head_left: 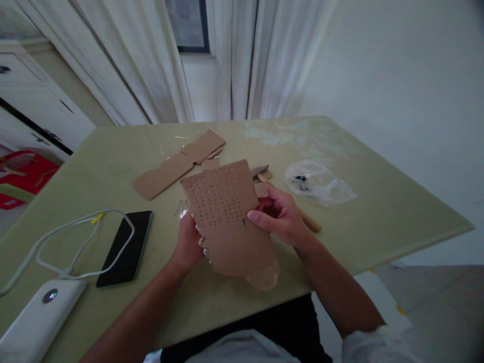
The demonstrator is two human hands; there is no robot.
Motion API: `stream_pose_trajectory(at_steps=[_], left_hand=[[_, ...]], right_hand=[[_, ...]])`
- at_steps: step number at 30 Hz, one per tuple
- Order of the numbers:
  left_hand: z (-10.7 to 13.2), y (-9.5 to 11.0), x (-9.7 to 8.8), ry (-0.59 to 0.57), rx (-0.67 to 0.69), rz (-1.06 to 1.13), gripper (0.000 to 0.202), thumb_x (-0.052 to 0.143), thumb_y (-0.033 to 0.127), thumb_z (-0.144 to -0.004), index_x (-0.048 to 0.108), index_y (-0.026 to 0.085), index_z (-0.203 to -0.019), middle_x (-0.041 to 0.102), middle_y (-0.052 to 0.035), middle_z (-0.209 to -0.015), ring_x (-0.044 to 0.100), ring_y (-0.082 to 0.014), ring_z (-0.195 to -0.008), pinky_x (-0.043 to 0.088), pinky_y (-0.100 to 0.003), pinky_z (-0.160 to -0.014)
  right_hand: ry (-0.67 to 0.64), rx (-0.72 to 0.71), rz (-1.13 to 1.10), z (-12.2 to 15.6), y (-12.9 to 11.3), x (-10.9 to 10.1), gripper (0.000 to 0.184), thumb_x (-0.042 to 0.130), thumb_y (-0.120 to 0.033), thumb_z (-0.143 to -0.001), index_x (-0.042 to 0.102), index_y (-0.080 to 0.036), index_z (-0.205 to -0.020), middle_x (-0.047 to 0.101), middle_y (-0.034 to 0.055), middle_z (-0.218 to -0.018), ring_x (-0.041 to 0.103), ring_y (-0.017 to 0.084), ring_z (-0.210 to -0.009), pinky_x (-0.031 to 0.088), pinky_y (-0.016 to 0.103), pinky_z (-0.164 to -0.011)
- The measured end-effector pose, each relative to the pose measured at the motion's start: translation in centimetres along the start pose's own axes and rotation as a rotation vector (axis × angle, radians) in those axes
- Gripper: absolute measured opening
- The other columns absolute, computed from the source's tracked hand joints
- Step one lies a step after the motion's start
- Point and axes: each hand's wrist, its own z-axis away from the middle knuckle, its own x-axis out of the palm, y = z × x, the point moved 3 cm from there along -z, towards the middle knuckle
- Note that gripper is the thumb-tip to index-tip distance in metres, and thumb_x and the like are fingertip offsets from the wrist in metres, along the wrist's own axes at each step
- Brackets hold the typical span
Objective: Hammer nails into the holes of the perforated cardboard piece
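Note:
Both hands hold a piece of brown cardboard [234, 242] above the near part of the table. Rows of small holes run across its upper half, and white cord is laced along its left edge. My left hand [189, 239] grips that laced edge, its fingers partly hidden behind the board. At the right edge, my right hand [283, 217] pinches the cardboard with the thumb on the front face. A clear plastic flap [264, 277] hangs at the lower right corner. Behind the board lie a dark blade [260, 170] and a wooden handle [310, 220], partly covered.
Cardboard strips [177, 164] lie farther back, and a few nails [180, 205] sit left of the board. A black phone [126, 247], a white power bank [45, 317] and a looped white cable [41, 237] are at the left. To the right rests a clear plastic bag [321, 184].

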Motion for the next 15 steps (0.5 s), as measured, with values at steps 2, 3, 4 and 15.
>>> stream_pose_trajectory(at_steps=[2, 3, 4, 15], left_hand=[[-1.4, 0.5, -0.5, 0.096, -0.009, 0.035, 0.029, 0.058, 0.048, -0.105, 0.074, 0.024, -0.110, 0.076, -0.0048, -0.089, 0.073, -0.0211, -0.079, 0.061, -0.036, -0.071], [-1.6, 0.8, -1.0, 0.221, -0.013, 0.048, 0.029, 0.057, 0.045, -0.107, 0.073, 0.022, -0.116, 0.078, -0.0062, -0.098, 0.074, -0.0201, -0.086, 0.061, -0.035, -0.076], [-1.7, 1.2, -1.4, 0.320, 0.017, 0.042, 0.028, 0.057, 0.042, -0.109, 0.072, 0.021, -0.120, 0.078, -0.0073, -0.105, 0.074, -0.0193, -0.092, 0.061, -0.034, -0.081], [2.0, 5.9, -0.3, 0.152, 0.647, -0.117, 0.025, 0.082, 0.017, -0.097, 0.078, 0.027, -0.120, 0.078, -0.0035, -0.105, 0.072, -0.0185, -0.092, 0.056, -0.036, -0.084]], right_hand=[[0.055, -0.026, -0.056, 0.0, 0.1, -0.2, 0.046, 0.089, -0.053, -0.087, 0.069, -0.025, -0.116, 0.077, 0.0009, -0.087, 0.072, 0.015, -0.070, 0.058, 0.025, -0.060], [0.074, -0.030, -0.072, -0.1, 0.3, -0.2, 0.046, 0.089, -0.053, -0.087, 0.068, -0.025, -0.117, 0.079, 0.0021, -0.091, 0.075, 0.017, -0.075, 0.060, 0.027, -0.065], [0.085, -0.028, -0.077, -0.1, 0.4, -0.2, 0.046, 0.089, -0.053, -0.087, 0.067, -0.026, -0.116, 0.079, 0.0025, -0.093, 0.076, 0.018, -0.078, 0.062, 0.028, -0.067], [0.044, -0.051, 0.205, 0.0, 0.5, 0.3, 0.045, 0.092, -0.048, -0.084, 0.056, -0.025, -0.098, 0.074, -0.0038, -0.073, 0.065, 0.013, -0.060, 0.047, 0.023, -0.054]])
